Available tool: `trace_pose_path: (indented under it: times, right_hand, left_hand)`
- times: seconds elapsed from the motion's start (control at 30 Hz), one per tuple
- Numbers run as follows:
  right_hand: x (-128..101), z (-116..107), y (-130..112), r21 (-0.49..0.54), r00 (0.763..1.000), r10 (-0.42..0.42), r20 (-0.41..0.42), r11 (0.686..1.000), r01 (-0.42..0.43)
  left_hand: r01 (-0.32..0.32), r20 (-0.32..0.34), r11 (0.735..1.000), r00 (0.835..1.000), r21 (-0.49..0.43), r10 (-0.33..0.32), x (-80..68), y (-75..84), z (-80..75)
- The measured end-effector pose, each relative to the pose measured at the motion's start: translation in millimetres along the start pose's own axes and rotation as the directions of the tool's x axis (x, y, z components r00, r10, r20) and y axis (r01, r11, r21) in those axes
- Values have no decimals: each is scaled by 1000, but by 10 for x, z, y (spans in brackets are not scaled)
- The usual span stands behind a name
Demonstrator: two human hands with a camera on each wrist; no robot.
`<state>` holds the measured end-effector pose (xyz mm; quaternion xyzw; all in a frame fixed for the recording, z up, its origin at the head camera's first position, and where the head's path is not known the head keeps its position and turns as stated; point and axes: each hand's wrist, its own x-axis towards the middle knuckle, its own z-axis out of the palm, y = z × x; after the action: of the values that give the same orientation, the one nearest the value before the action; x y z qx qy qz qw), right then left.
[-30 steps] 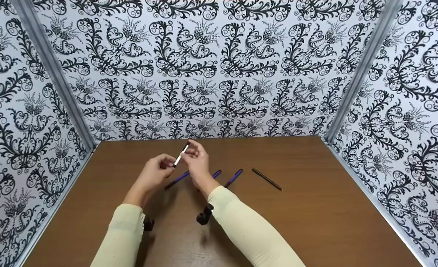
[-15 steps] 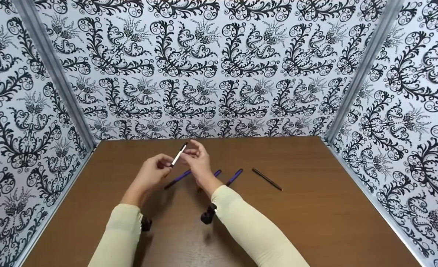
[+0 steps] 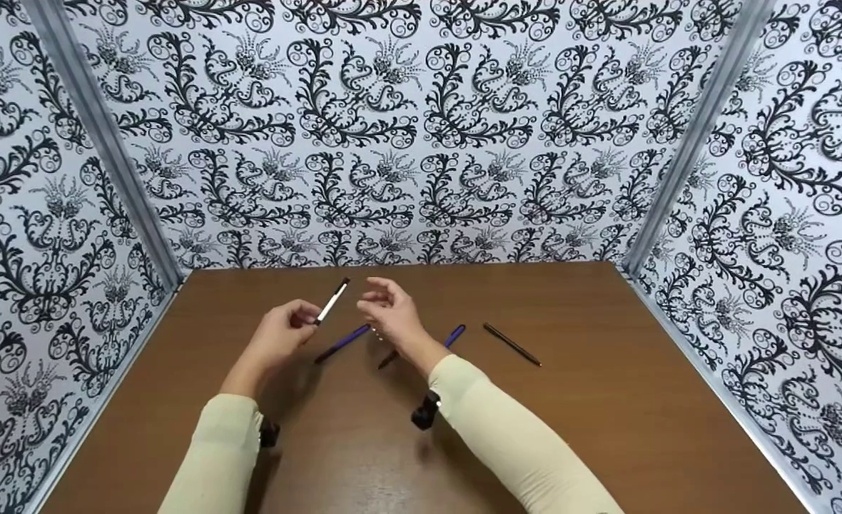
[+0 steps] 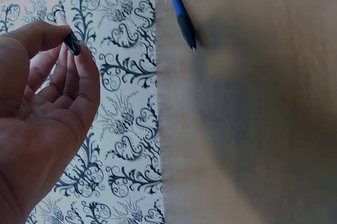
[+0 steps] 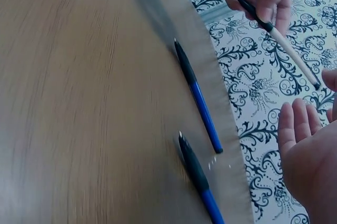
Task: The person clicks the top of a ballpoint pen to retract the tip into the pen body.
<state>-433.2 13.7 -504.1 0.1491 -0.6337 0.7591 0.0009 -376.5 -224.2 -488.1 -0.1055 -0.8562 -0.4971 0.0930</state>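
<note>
Between thumb and fingertips, my left hand point(image 3: 275, 339) pinches a pen point(image 3: 332, 303) with a white barrel and black ends. It is raised above the table and slants up to the right. In the right wrist view, the pen's black grip section point(image 5: 258, 14) is in the left fingers, and its far black end points towards my right hand point(image 5: 316, 147). My right hand holds nothing; its fingers are loosely bent, a short gap away from the pen. Below the hands lies a blue pen with a black grip point(image 3: 342, 344).
On the wooden table point(image 3: 364, 442), a second blue pen point(image 3: 388, 358) is partly hidden by the right hand, with a third point(image 3: 455, 335) behind the right wrist. A black pen point(image 3: 512, 345) lies farther right. Patterned walls point(image 3: 421, 143) enclose the back and sides.
The right hand has let go of the white pen and drawn back to the right. Holding the pen, the left hand has shifted slightly left. The pens on the table lie as before.
</note>
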Motion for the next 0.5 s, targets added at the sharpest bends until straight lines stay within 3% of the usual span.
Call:
trace_pose_path:
  times: [0.27,0.5]
  right_hand:
    - [-47,-183,-62,-58,999,-6,34,998,8]
    - [-81,-333,-93,-79,998,1,55,997,4]
  left_hand:
    - [-20,3,998,1000,61,20,-42,-172,-108]
    - [39,9,996,999,78,-40,-101,-285,-160]
